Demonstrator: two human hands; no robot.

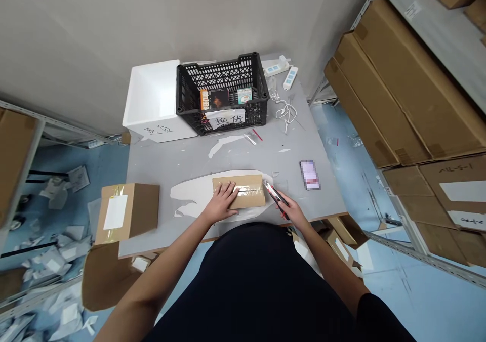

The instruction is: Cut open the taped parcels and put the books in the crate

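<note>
Closed around a box cutter, your right hand sits at the end of the taped cardboard box, while your open left hand lies flat on top, pinning it to the surface.

A black plastic crate with a lattice pattern stands beside a white box on a grey table (white streaks mark it), near a brown cardboard parcel banded with clear tape and a red-and-black utility knife.
</note>
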